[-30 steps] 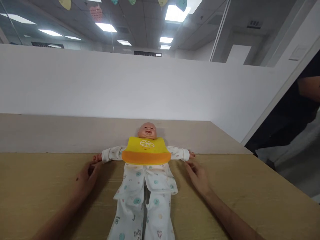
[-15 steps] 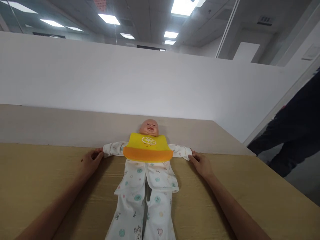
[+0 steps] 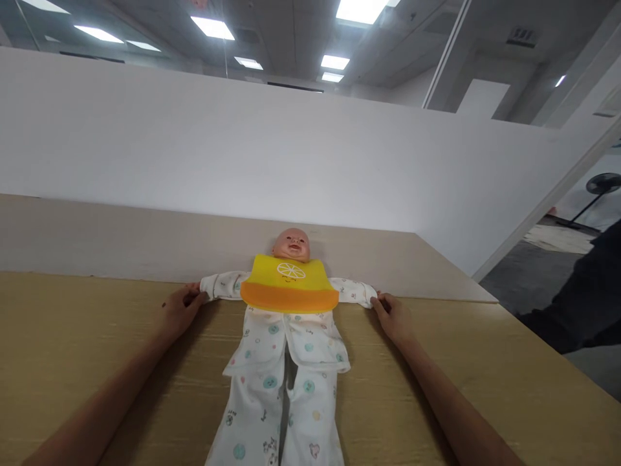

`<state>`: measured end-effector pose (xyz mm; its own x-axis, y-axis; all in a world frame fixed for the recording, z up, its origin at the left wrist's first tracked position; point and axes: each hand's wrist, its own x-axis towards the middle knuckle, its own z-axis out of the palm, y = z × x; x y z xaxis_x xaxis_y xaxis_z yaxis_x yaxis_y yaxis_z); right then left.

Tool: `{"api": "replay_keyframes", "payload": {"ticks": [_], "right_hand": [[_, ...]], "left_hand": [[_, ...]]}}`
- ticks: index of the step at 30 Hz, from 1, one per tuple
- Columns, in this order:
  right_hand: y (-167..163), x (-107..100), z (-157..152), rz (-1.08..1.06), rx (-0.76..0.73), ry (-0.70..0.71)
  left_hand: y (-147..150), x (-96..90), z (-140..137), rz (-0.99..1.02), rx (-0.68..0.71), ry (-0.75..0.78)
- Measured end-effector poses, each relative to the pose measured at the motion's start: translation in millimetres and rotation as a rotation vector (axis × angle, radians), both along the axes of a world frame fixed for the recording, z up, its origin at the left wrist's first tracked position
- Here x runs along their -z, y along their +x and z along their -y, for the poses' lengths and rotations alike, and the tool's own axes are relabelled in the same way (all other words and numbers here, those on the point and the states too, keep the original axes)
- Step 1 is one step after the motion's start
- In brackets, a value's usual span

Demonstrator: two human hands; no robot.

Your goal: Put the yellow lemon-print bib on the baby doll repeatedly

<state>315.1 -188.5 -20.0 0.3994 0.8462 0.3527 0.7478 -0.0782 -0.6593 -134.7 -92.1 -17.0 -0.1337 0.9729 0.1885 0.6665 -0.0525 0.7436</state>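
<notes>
A baby doll [image 3: 292, 246] lies face up with its arms stretched out sideways. It wears a white printed outfit [image 3: 272, 346] with long sleeves and trousers. Over its chest lies a yellow bib [image 3: 290, 272] with an orange pocket and a white citrus print. My left hand [image 3: 180, 310] pinches the doll's hand and cuff at the end of the sleeve on the left. At the other sleeve's end, my right hand [image 3: 392, 317] grips the doll's other hand and cuff between thumb and fingers. The doll's feet fall outside the view.
The wooden table [image 3: 87, 336] has a greyish strip [image 3: 121, 243] along its far side, against a white partition [image 3: 242, 149] with glass above. On the right, past the table's edge, are a person's dark-clothed legs [image 3: 577, 298] and a black fan [image 3: 603, 184].
The view has shifted slightly. Both hands stay at the doll's cuffs, and the doll lies as before. The person at the right has moved away to the right, uncovering the fan.
</notes>
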Motion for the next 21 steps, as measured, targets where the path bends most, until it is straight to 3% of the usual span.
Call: {"api": "replay_keyframes", "payload": {"ticks": [8,13,17,21], "right_hand": [[4,5,-2,0.017,0.019,0.01],[-1,5,5,-0.022,0.075,0.005],[-22,0,33,-0.049,0.019,-0.005],[-57,-2,88,-0.079,-0.147,-0.017]], "left_hand": [[-11,9.0,-12,0.049,-0.001,0.03],[-9,13.5,1,-0.107,-0.065,0.057],[11,2.1,52,-0.181,-0.003,0.04],[31,-5.7,149,-0.236,0.175,0.114]]}}
